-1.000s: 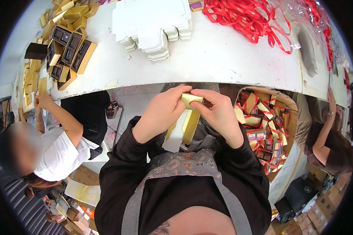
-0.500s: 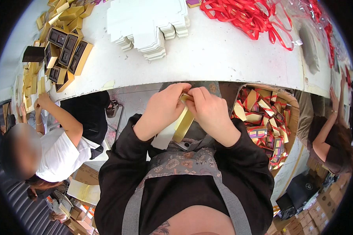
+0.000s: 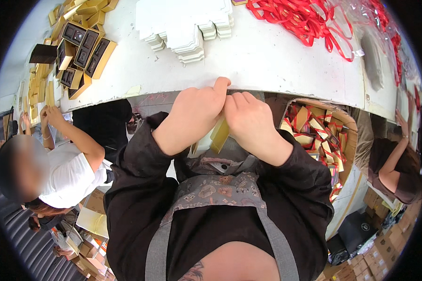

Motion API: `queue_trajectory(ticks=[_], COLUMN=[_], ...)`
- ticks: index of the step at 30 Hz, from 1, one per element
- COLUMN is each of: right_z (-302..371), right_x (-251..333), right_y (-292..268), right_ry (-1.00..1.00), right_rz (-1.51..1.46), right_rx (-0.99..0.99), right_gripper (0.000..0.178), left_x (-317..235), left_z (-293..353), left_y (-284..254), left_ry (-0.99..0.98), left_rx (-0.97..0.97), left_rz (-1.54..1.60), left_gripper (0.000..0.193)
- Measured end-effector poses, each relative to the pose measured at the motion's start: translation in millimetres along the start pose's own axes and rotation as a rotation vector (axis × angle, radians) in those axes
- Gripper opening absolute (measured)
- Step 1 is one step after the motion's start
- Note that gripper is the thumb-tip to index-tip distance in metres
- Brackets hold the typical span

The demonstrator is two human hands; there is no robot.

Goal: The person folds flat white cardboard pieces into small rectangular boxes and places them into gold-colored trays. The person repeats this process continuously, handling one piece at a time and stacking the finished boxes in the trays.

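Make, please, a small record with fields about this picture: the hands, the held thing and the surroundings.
Left hand: fingers curled on the gold card piece
Right hand: fingers curled on the same piece
Piece visibility: mostly hidden by the hands
White table, middle: stack of white card blanks
Table, left: pile of gold boxes, some dark inside
Table, right: red ribbons
Right of hands: open carton with gold packages
Far left: person in white top
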State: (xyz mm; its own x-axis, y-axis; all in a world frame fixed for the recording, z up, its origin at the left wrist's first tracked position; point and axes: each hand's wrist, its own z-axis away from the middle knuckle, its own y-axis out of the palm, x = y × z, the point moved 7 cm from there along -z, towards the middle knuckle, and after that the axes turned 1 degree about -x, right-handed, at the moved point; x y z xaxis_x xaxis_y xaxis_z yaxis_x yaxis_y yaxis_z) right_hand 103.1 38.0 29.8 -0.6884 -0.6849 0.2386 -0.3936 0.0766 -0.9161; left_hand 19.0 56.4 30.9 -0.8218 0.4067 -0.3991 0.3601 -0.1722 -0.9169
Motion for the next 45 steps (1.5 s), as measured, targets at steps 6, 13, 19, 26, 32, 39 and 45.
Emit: queue_trajectory(ticks=[6, 13, 19, 26, 32, 39, 45], right_z=[-31, -45, -49, -32, -21, -19, -20], right_x=[-5, -2, -17, 17, 22, -5, -61], right_y=[-25, -7, 1, -65, -48, -61, -32], right_ry=[-0.073, -0.175, -0.229, 0.027, -0.115, -0.348, 0.37], right_rz=[0.016, 0.213, 0.276, 0.255, 0.415, 0.381, -0.86], right_rx=[-0.054, 0.098, 0.013, -0.258, -0.279, -0.312, -0.393], right_gripper=[0.019, 0.023, 0.027, 0.038, 0.022, 0.02, 0.059], left_x=[16, 9, 19, 54, 49, 33, 15], left_z=[-14, -19, -35, -16, 5, 1, -13], left_y=[-33, -29, -18, -47, -29, -41, -23], left_ry=[-0.135, -0.04, -0.018, -0.325, -0.406, -0.119, -0.053], left_rx=[-0.043, -0.11, -0.077, -0.498, -0.447, -0.201, -0.434], left_rz=[0.256, 0.063, 0.172, 0.667, 1.086, 0.451, 0.764], left_gripper=[0.039, 0.038, 0.039, 0.048, 0.051, 0.064, 0.074])
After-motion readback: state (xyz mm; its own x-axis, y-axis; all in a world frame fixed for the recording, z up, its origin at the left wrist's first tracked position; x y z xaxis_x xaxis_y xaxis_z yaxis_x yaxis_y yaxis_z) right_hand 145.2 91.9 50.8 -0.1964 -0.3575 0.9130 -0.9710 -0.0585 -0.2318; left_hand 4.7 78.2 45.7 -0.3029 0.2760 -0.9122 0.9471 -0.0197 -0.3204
